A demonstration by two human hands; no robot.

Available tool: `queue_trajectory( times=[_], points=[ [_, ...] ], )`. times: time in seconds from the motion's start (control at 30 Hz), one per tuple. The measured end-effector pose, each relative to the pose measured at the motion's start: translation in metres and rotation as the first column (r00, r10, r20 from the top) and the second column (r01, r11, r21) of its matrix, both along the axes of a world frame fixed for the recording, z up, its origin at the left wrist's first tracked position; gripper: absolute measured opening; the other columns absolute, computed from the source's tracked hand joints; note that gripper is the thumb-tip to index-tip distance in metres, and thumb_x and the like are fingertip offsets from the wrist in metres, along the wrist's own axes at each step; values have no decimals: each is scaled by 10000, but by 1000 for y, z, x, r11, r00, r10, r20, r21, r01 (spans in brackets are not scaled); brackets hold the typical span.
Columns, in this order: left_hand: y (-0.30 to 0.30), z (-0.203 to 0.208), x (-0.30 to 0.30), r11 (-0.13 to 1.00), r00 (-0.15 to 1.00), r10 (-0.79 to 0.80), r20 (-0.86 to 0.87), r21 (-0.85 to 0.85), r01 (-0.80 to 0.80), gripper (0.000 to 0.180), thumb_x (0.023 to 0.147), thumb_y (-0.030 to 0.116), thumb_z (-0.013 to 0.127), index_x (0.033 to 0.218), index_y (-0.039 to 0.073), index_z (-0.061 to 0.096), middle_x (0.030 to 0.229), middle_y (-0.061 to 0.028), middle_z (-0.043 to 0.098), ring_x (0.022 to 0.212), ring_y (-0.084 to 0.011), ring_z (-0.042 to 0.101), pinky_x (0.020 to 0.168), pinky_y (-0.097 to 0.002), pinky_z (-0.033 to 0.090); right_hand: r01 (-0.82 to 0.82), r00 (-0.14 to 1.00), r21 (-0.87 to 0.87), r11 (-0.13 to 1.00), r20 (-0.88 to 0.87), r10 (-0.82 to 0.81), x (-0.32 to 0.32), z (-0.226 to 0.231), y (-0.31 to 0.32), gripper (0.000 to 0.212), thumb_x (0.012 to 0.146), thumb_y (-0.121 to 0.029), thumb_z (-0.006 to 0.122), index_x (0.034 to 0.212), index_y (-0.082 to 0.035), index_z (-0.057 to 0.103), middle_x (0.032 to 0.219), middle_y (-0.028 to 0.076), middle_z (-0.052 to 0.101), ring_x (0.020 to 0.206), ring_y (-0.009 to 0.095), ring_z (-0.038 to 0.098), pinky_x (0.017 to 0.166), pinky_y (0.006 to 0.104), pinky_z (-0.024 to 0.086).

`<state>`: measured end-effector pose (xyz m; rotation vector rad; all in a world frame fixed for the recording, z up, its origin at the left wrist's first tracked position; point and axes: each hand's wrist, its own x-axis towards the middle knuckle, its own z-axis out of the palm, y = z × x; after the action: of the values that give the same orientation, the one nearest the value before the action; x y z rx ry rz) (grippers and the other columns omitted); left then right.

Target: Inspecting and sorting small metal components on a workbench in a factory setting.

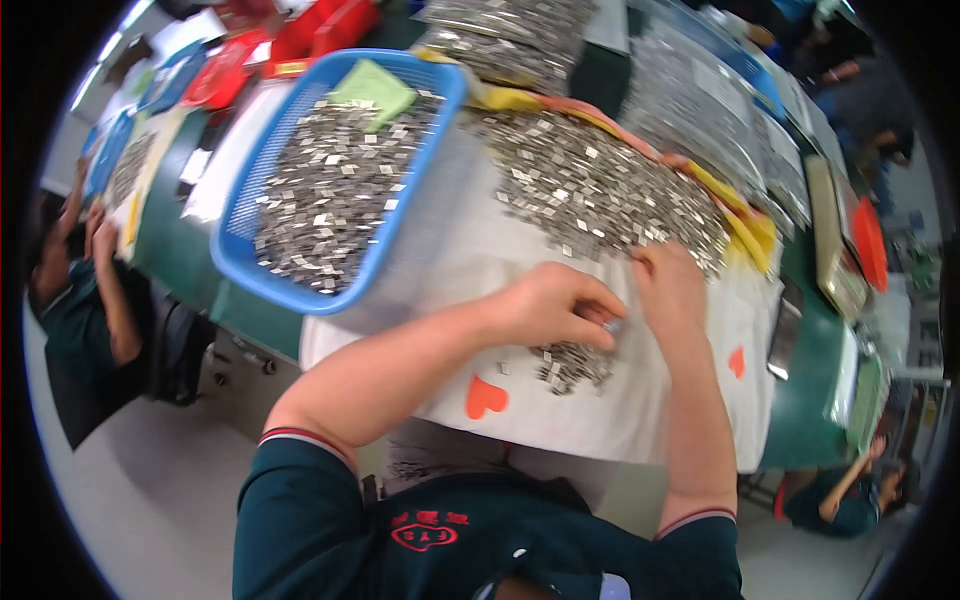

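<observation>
My left hand (pixel 562 305) is closed, its fingers curled toward the thumb, just above a small heap of flat metal pieces (pixel 574 368) on the white cloth (pixel 440 320). Something greyish shows at its fingertips, too small to name. At the near edge of a large spread pile of small, square, silvery metal pieces (pixel 610 185), my right hand (pixel 672 285) has its fingers pinched together. What those fingers hold, if anything, is hidden. Left of the pile, a blue plastic basket (pixel 228 225) contains many similar pieces, with a green paper slip (pixel 375 92) on top.
A rolled yellow and orange cloth (pixel 625 135) borders the pile's far side. Beyond it lie clear bags of metal pieces (pixel 690 85). A phone (pixel 787 328) rests on the green table (pixel 815 360) at right. Other people sit at the left and right.
</observation>
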<state>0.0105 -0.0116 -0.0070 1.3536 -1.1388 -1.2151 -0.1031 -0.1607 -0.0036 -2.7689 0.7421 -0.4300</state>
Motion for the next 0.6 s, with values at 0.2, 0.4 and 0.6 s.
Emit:
queue_trajectory(
  times=[0.2, 0.4, 0.6],
  points=[
    [4, -8, -1, 1000, 994, 18, -109, 6, -17, 335, 703, 99, 706, 1013, 28, 602, 840, -12, 607, 765, -55, 556, 723, -196, 463, -47, 999, -51, 998, -10, 47, -5, 2, 11, 77, 702, -60, 568, 770, -28, 588, 754, 109, 564, 673, 260, 539, 653, 352, 436],
    [1, -10, 2, 986, 958, 159, -237, -3, -165, 352, 716, 80, 691, 1041, 4, 578, 863, -24, 605, 799, -66, 553, 743, -204, 459, -211, 923, 719, 662, 369, -107, -31, 13, 29, 116, 699, 61, 580, 785, -14, 563, 745, 16, 551, 671, 72, 491, 628, 203, 405],
    [-8, -11, 3, 989, 952, 127, -278, -34, -142, 354, 716, 53, 684, 1041, -21, 565, 887, -43, 605, 811, -74, 560, 748, -213, 465, -227, 926, 640, 734, 376, -42, -28, 11, 34, 88, 687, 48, 594, 754, -1, 566, 729, 32, 571, 661, 90, 515, 625, 212, 422]
  ],
)
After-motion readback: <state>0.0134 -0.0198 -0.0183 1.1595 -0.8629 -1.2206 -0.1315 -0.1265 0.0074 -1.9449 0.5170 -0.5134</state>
